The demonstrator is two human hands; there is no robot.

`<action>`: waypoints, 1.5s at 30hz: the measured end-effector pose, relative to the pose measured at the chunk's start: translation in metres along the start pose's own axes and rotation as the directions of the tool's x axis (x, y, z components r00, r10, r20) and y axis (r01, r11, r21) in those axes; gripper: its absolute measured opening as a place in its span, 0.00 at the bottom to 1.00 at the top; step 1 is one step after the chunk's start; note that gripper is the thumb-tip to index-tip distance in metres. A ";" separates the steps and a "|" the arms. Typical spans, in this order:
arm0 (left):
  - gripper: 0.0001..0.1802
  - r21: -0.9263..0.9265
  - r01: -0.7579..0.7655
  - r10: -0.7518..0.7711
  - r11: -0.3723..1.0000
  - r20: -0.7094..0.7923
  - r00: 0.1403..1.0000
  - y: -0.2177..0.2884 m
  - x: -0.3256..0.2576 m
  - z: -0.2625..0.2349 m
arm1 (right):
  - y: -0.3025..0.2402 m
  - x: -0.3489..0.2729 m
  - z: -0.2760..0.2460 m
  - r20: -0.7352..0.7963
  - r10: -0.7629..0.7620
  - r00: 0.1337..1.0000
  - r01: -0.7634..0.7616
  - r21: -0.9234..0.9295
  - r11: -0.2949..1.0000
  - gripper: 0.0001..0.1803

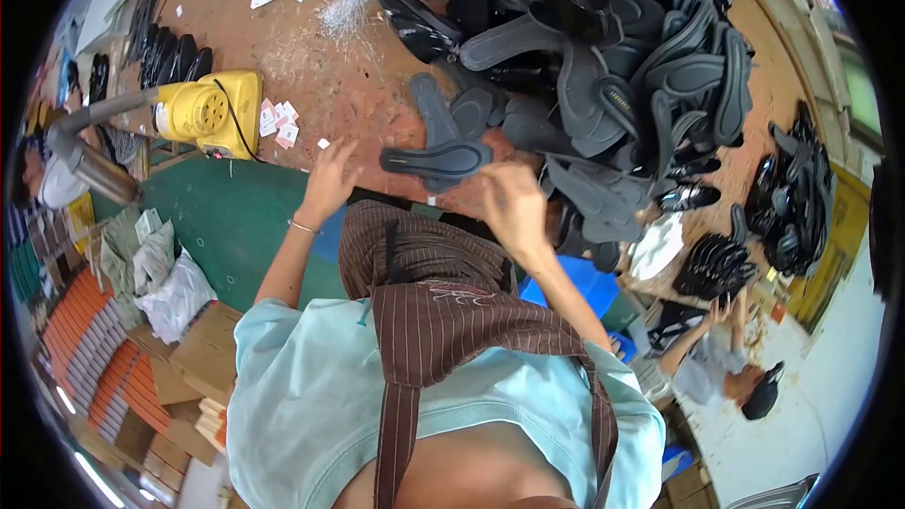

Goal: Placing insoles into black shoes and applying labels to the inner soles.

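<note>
Along the scuffed brown bench, left to right: yellow machine, paper labels, left hand, fingers loosely spread, nothing visibly held. Dark grey insole, round-ended, rimmed, lies by the near edge across a second insole. Right hand beside its tip, fingers bent; hold cannot be told. Glossy-and-matt pile crowds the right; bare bench opens left.

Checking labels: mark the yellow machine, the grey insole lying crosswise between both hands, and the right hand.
Yellow machine point(209, 107), head view: its round vented part.
Grey insole point(434, 161), head view: middle of its upward face.
Right hand point(516, 205), head view: back of the hand.
</note>
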State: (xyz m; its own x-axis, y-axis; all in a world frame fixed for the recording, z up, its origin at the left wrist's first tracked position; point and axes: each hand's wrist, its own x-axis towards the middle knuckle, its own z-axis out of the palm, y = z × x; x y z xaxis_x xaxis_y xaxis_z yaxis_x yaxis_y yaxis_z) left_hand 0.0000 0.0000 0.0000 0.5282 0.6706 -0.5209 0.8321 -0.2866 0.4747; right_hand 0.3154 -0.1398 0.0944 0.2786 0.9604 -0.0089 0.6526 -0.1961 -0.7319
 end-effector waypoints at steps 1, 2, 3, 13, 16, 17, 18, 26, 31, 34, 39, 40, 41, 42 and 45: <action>0.38 0.057 -0.064 0.067 0.996 -0.050 0.996 -0.002 -0.012 0.010 | 0.008 -0.022 0.025 0.054 -0.016 0.998 0.019 -0.062 0.998 0.08; 0.35 0.115 -0.123 0.135 0.986 -0.102 0.986 -0.002 -0.018 0.016 | 0.014 -0.039 0.046 0.078 -0.032 0.996 0.039 -0.086 0.996 0.12; 0.35 0.129 -0.129 0.140 0.983 -0.081 0.987 -0.019 -0.012 0.011 | 0.012 -0.039 0.074 0.070 -0.012 0.997 0.018 -0.074 0.997 0.12; 0.21 -0.050 -0.481 0.402 0.875 0.627 0.667 -0.090 -0.011 0.135 | 0.071 -0.002 0.177 0.351 -0.085 0.932 0.208 -0.329 0.921 0.38; 0.31 0.220 -0.329 0.119 0.918 0.640 0.759 -0.122 0.017 0.212 | 0.067 0.008 0.167 0.285 -0.041 0.958 0.137 -0.326 0.935 0.35; 0.33 0.306 -0.371 0.057 0.877 0.700 0.712 -0.137 0.024 0.234 | 0.066 0.006 0.164 0.256 -0.013 0.967 0.103 -0.341 0.935 0.33; 0.33 0.298 -0.361 0.045 0.884 0.713 0.699 -0.137 0.021 0.233 | 0.074 0.004 0.167 0.215 -0.005 0.977 0.080 -0.342 0.936 0.31; 0.33 0.228 -0.214 0.024 0.950 0.630 0.777 -0.146 0.089 0.268 | 0.090 -0.014 0.152 0.173 0.222 0.960 -0.142 -0.385 0.912 0.31; 0.32 0.218 -0.157 0.006 0.963 0.565 0.825 -0.156 0.124 0.265 | 0.088 -0.013 0.148 0.177 0.250 0.952 -0.181 -0.333 0.925 0.30; 0.32 0.205 -0.128 -0.001 0.970 0.534 0.845 -0.162 0.134 0.266 | 0.090 -0.005 0.144 0.213 0.243 0.946 -0.176 -0.289 0.941 0.30; 0.32 0.179 -0.096 0.003 0.979 0.457 0.890 -0.177 0.149 0.257 | 0.090 -0.004 0.134 0.204 0.232 0.951 -0.180 -0.246 0.953 0.29; 0.32 0.171 -0.098 0.013 0.980 0.441 0.898 -0.179 0.151 0.255 | 0.089 -0.005 0.134 0.201 0.236 0.951 -0.186 -0.237 0.953 0.30; 0.32 0.163 -0.103 0.025 0.981 0.424 0.905 -0.182 0.153 0.253 | 0.087 -0.008 0.134 0.195 0.239 0.951 -0.193 -0.231 0.954 0.30; 0.32 0.151 -0.114 0.044 0.982 0.405 0.913 -0.179 0.156 0.250 | 0.086 -0.013 0.133 0.203 0.265 0.943 -0.220 -0.218 0.951 0.30; 0.32 0.114 -0.160 0.111 0.980 0.350 0.930 -0.174 0.160 0.249 | 0.080 -0.028 0.138 0.131 0.254 0.958 -0.228 -0.187 0.955 0.29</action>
State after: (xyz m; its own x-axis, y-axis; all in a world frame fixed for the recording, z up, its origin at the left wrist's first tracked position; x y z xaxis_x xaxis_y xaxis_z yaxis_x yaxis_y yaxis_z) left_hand -0.0183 -0.0130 -0.3428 0.6429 0.3525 -0.6800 0.7506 -0.4666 0.4678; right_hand 0.2621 -0.1547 -0.0580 0.3409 0.8963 -0.2836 0.6920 -0.4435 -0.5696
